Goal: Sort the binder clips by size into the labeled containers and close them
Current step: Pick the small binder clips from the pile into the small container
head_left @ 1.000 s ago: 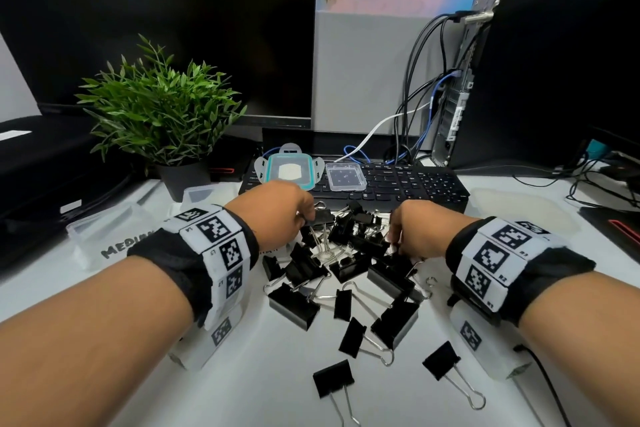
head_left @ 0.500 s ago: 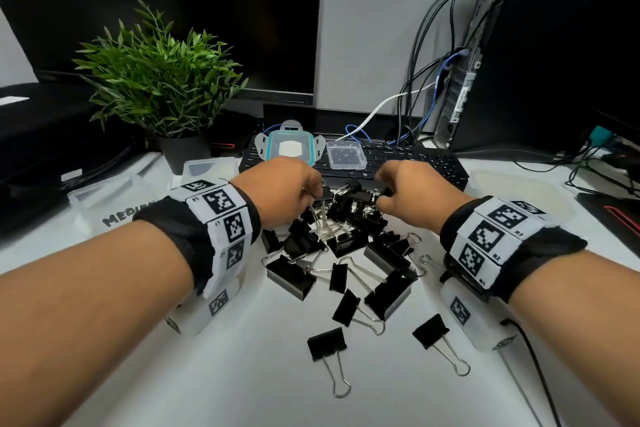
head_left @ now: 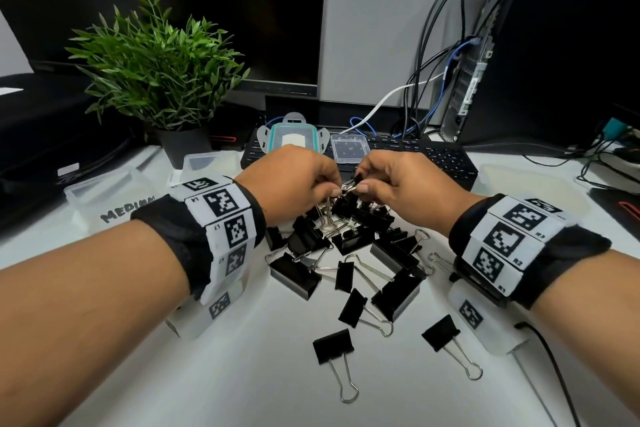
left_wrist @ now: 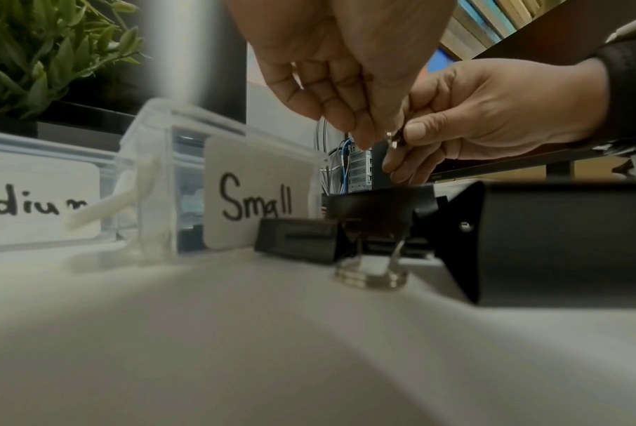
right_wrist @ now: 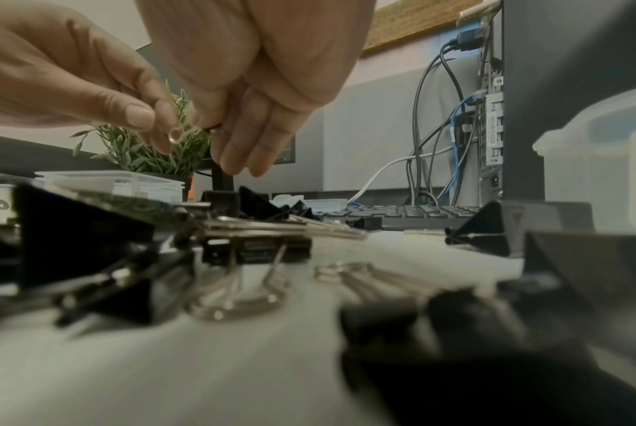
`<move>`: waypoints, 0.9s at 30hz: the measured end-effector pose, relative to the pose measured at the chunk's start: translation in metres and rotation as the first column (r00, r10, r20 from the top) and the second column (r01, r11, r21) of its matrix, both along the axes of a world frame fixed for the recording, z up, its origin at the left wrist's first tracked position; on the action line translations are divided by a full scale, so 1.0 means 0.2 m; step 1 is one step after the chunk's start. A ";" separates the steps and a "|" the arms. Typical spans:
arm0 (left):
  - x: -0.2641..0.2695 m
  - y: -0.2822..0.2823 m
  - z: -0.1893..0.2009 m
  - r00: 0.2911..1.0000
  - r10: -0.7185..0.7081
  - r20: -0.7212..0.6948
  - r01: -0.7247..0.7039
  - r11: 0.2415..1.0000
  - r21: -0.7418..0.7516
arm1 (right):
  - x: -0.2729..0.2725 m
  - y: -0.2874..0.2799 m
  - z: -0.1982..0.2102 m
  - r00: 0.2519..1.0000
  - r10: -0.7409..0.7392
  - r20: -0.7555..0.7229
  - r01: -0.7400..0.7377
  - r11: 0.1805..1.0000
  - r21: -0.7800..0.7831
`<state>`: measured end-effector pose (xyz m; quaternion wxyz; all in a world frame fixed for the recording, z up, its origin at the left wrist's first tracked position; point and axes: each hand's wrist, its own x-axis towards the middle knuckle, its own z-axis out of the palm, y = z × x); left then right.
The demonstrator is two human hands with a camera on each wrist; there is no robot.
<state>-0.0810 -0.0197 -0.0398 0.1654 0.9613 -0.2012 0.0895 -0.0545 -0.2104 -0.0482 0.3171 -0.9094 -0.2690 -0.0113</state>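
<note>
**Both hands pinching one small clip above the pile**

We are pinching a small binder clip [head_left: 349, 188] between the fingertips of both hands, holding it just above the heap. Our left hand [head_left: 292, 180] is gripping it by the silver wire loops with thumb and forefinger; our right hand [head_left: 398, 184] is pinching it from the other side, thumb against curled fingers. In the right wrist view a wire loop is showing between the two thumbs, while the lower fingers of the right hand are hanging straight beneath it.

Below the grip, the pile of black binder clips [head_left: 346, 239] is lying on the middle of the white tabletop [head_left: 242, 374], mixed in size and overlapping. Several clips are lying apart from it toward the near edge, among them one [head_left: 334, 347] with its handles pointing at us.

Toward the left edge we are seeing a clear container marked "Medium" [head_left: 104, 198], and just beside it the container labelled "Small" [left_wrist: 258, 190], both open-topped. A teal-rimmed lid [head_left: 294, 139] and a clear lid [head_left: 349, 146] are resting on the keyboard [head_left: 443, 156] at the far edge. A potted plant [head_left: 156, 69] is standing at the far left, and a computer tower [head_left: 554, 45] at the far right.
</note>
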 end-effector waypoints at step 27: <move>-0.02 0.15 0.07 0.861 0.505 0.065 -0.466 0.730 0.501 | 0.02 0.01 0.01 0.972 -0.233 -0.043 0.185 0.860 -0.475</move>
